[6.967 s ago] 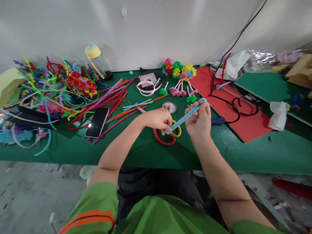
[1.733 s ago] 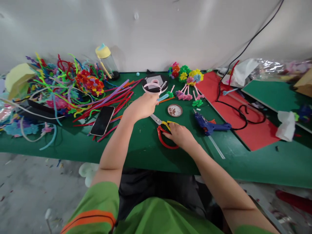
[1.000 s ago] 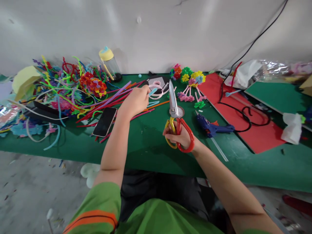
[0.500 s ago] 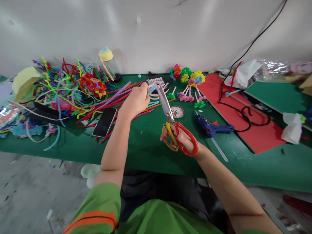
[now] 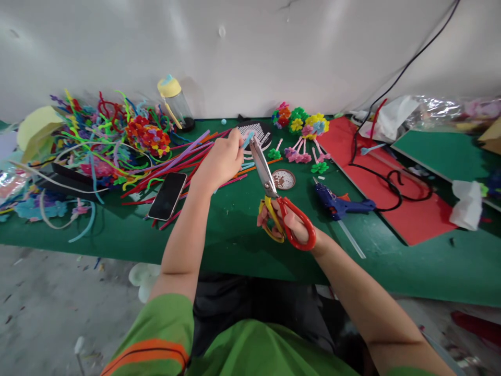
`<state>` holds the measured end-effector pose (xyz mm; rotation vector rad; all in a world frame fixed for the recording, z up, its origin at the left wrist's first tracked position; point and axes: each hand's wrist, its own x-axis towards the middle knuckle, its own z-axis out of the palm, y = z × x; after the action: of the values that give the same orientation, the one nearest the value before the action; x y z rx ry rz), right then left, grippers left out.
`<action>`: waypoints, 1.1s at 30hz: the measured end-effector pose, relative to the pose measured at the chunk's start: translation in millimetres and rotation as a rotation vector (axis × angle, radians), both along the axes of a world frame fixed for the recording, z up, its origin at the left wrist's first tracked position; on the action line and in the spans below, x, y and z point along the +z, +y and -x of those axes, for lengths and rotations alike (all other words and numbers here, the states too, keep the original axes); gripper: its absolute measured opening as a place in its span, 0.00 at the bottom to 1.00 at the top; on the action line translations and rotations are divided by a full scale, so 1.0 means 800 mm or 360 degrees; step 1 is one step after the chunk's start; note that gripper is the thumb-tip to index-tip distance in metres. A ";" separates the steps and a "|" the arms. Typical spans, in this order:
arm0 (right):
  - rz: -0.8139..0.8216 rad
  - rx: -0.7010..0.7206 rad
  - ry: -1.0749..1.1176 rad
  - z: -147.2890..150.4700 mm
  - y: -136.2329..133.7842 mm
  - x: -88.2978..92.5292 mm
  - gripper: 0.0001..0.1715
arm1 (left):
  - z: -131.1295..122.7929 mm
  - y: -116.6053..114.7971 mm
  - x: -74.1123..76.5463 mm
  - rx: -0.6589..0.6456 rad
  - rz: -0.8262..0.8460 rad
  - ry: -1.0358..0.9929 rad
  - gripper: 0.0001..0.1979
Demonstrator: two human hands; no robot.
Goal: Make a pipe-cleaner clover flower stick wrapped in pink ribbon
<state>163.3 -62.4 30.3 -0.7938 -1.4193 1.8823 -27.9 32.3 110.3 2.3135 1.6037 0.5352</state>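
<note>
My left hand [image 5: 224,159] is closed on a light blue pipe cleaner [image 5: 248,140], whose end sticks out past the fingers. In my right hand [image 5: 287,222] is a pair of scissors [image 5: 266,175] with one red and one yellow handle, pointing up and away from me. The blade tips meet the blue end beside my left fingers; whether they cut into it I cannot tell. Just behind lies a black-and-white patterned disc [image 5: 256,133]. Right of the blades are fuzzy pink flowers [image 5: 297,154] on stems and a brown-and-white round piece [image 5: 284,179].
A tangled heap of colourful pipe cleaners [image 5: 113,141] spreads at left, near a phone [image 5: 167,196] and a yellow-lidded bottle [image 5: 176,104]. At right, a blue glue gun [image 5: 342,201] with a black cord lies beside a red sheet [image 5: 422,224]. The table [image 5: 250,250] is green.
The scissor tips and the blue pipe cleaner's end have come together, with my left hand shifting slightly right and up. Both hands keep their grips.
</note>
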 end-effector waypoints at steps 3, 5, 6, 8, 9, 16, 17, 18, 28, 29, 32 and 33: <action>0.0028 -0.0044 0.0008 0.000 0.000 -0.001 0.33 | -0.001 0.000 0.000 -0.0047 0.0056 -0.0001 0.10; 0.0050 -0.0078 0.0019 0.000 0.001 -0.005 0.35 | -0.003 -0.001 0.000 -0.0078 0.0113 -0.0018 0.10; 0.0055 -0.0093 0.0029 0.000 0.001 -0.007 0.36 | -0.004 -0.001 0.000 -0.0092 0.0149 -0.0031 0.09; 0.0048 -0.0121 0.0043 0.001 0.002 -0.012 0.41 | -0.006 -0.003 0.000 -0.0125 0.0225 -0.0063 0.09; 0.0033 -0.0128 0.0045 0.001 0.002 -0.014 0.42 | -0.007 -0.003 0.000 -0.0143 0.0258 -0.0077 0.09; 0.0017 -0.0103 0.0067 0.003 0.003 -0.016 0.45 | -0.016 -0.007 -0.001 -0.0257 0.0267 -0.0074 0.11; 0.0021 -0.0094 0.0073 0.003 0.003 -0.016 0.46 | -0.017 -0.008 -0.002 -0.0260 0.0261 -0.0062 0.11; 0.0019 -0.0087 0.0083 0.003 0.003 -0.016 0.47 | -0.017 -0.007 -0.002 -0.0267 0.0258 -0.0054 0.12; -0.0042 -0.0115 0.0130 0.003 0.003 -0.014 0.45 | -0.023 -0.006 -0.007 -0.0328 0.0229 0.0007 0.14; -0.0036 -0.0131 0.0112 0.003 0.003 -0.013 0.44 | -0.022 -0.006 -0.007 -0.0325 0.0226 0.0014 0.14; 0.0009 -0.0182 0.0028 0.004 0.003 -0.009 0.43 | -0.021 -0.005 -0.008 -0.0305 0.0223 0.0051 0.13; 0.0037 -0.0197 -0.0003 0.004 0.003 -0.008 0.43 | -0.021 -0.005 -0.008 -0.0295 0.0220 0.0066 0.13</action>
<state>160.0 -60.0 24.0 -0.8751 -1.3205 1.8071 -10.9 28.3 103.9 2.3506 1.3779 0.3248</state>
